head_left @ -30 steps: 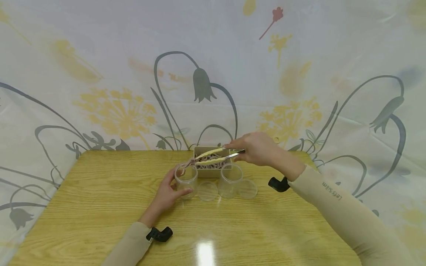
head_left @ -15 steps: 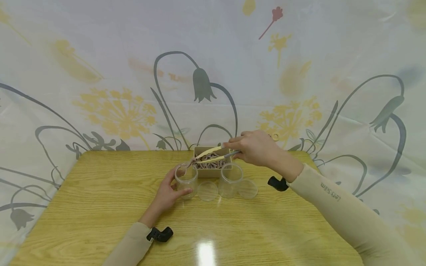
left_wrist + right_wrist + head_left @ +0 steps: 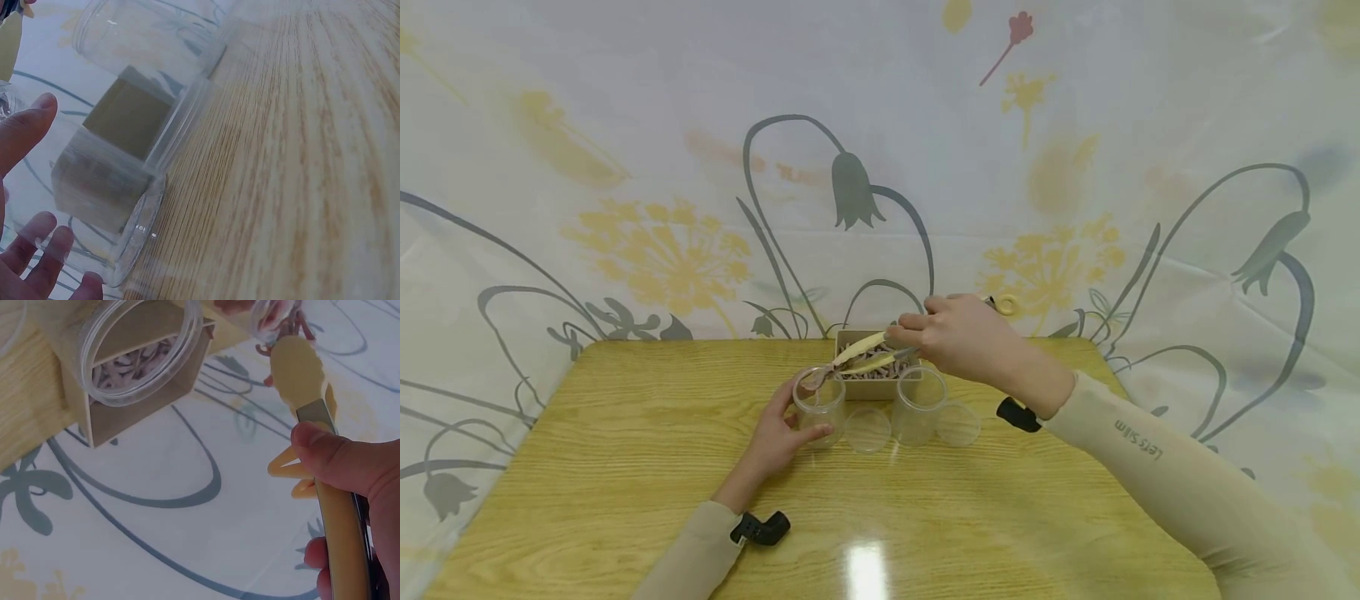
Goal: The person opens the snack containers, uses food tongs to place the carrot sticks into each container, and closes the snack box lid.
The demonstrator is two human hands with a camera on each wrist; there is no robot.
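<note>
My left hand (image 3: 775, 437) grips a clear plastic jar (image 3: 820, 425) standing on the table, its fingers and thumb curled round the side. In my right hand (image 3: 973, 337) is a pair of tongs (image 3: 344, 531) with yellow tips and a metal-edged handle. The tong tips pinch several brownish-pink, worm-like strands (image 3: 817, 379) at the mouth of that jar, where some hang inside the rim. Behind the jars stands a beige box (image 3: 880, 391) holding many more such strands. In the right wrist view the strands (image 3: 292, 328) stick out past the tong tips.
A second clear jar (image 3: 919, 421) stands without a lid in front of the box. Two clear round lids (image 3: 868, 432) lie on the wooden table (image 3: 625, 458), one beside each jar. A patterned cloth (image 3: 700, 167) hangs behind the table's far edge.
My right hand has shifted left and turned, bringing the tongs closer to the jar. The strands now hang lower at the jar's mouth. My left hand has kept its hold.
</note>
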